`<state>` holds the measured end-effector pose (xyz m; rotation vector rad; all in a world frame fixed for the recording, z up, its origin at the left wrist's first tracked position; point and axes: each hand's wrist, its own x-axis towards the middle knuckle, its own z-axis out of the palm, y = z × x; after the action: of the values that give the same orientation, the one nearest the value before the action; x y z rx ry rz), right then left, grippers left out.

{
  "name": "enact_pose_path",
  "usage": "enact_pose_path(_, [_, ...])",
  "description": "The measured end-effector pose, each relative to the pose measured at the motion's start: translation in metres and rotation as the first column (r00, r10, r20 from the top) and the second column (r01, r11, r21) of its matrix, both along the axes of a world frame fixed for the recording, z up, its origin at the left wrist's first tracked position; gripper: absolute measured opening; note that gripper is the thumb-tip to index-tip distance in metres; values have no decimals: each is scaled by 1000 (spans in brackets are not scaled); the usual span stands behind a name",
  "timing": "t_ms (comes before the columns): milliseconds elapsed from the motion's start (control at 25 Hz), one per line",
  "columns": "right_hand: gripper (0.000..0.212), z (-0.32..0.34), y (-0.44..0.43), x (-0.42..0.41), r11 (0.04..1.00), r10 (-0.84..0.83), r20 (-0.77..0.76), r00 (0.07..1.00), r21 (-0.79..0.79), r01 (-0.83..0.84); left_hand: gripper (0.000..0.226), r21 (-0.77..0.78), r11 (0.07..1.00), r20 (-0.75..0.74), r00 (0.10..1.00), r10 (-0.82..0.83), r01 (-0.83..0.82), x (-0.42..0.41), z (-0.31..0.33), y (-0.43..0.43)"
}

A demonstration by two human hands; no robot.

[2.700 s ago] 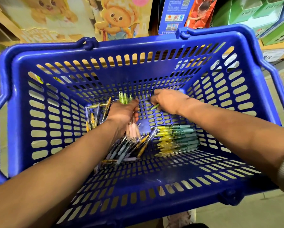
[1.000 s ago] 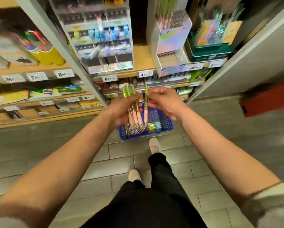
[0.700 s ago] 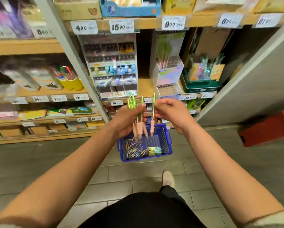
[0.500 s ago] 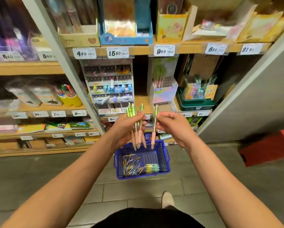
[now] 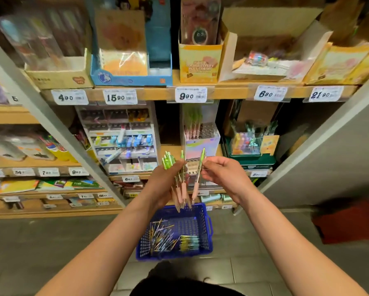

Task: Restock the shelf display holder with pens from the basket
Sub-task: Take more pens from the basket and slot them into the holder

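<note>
- Holding a bunch of pens (image 5: 181,190) with green tops and pink grips, the left hand (image 5: 162,184) sits at the centre of the frame, its fingers curled round the barrels, tips pointing down.
- The right hand (image 5: 222,176), just beside it, pinches a single matching pen (image 5: 195,191) near its top between thumb and fingertips; this pen hangs a little apart from the bunch.
- The display holder (image 5: 202,144), a white box with a pastel front and rows of holes, stands on the shelf (image 5: 228,92) directly above and behind the hands; a few similar pens (image 5: 192,124) stand in its left rows.
- A blue basket (image 5: 175,255) rests on the floor below the hands, holding a loose heap of pens (image 5: 163,237) on its left and a neat row of teal-and-yellow pens (image 5: 190,242) on its right.
- A clear organiser (image 5: 119,137) of small stationery stands left of the holder.
- White price tags (image 5: 190,96) line the shelf edge above.
- A red object (image 5: 348,223), blurred, lies at the right of the frame.
</note>
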<state>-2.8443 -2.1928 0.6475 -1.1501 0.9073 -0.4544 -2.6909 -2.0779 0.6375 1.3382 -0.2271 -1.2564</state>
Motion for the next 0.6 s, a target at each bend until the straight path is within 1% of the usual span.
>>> enact_pose_path(160, [6,-5,-24,32,998,-55,-10,998,-15,55,25,-12,1000,-29,1000,-4,3,36,-9,-26])
enact_pose_path(240, [5,-11,-37,48,996,-92,-24,996,-18,91,26,10,1000,-28,999,-21,22,55,-18,-40])
enact_pose_path(360, [6,-20,-62,68,988,-138,-31,990,-68,135,28,14,998,-24,998,-61,61,80,-35,-60])
enact_pose_path(480, [7,-28,-94,81,957,-232,-52,971,-190,219,26,13,998,-28,998,-62,63,92,-49,-79])
enact_pose_path(600, [7,-41,-121,94,881,-348,-67,935,-364,302,24,-2,997,0,997,-80,80,96,-65,-95])
